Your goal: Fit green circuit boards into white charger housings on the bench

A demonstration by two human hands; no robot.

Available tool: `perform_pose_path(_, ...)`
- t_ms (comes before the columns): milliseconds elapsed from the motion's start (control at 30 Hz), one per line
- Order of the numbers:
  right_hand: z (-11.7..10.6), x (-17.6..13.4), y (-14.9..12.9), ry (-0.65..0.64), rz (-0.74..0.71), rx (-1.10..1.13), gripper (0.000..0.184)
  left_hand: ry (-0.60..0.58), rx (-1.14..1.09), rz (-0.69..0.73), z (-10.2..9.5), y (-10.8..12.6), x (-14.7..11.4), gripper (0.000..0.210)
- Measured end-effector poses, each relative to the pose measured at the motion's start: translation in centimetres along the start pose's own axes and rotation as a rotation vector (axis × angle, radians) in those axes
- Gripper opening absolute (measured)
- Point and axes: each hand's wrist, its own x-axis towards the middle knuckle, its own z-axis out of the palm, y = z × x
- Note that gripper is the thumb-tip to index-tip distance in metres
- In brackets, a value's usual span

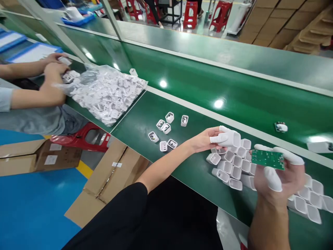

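Note:
My left hand (208,139), white covers on its fingertips, grips a white plastic charger housing (236,139) whose mouth faces right. Across from it, my right hand (291,177) holds a green circuit board (267,158) between covered thumb and fingers. The board and the housing are apart. Under and between my hands stand rows of empty white housings (237,161), openings up. More housings (307,199) are partly hidden behind my right hand. Left of my left arm, several housings with parts inside (166,128) stand loosely on the green bench.
A clear bag of small white parts (109,92) lies at the left, near a co-worker's hands (56,64). A small circuit assembly (281,127) and a white object (319,147) sit at the back right. Cardboard boxes (111,173) and a red stool (85,137) stand below the bench.

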Motion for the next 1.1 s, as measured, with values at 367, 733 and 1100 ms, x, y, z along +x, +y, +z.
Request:
perform_pose_path(367, 0.8, -0.8, -3.9, -0.126, -0.37, 0.071, 0.055, -0.007, 0.009, -0.19, 0.8, -0.9, -1.0, 0.082)
perform_pose_path(733, 0.7, -1.9, -2.4, -0.25, -0.336, 0.083, 0.085, -0.123, 0.107, -0.225, 0.8, -0.7, -1.3, 0.076)
perform_pose_path(1100, 1.3, -1.4, -2.7, -0.313, -0.389, 0.129, 0.079, -0.192, 0.026, -0.178, 0.7, -1.1, -0.9, 0.064)
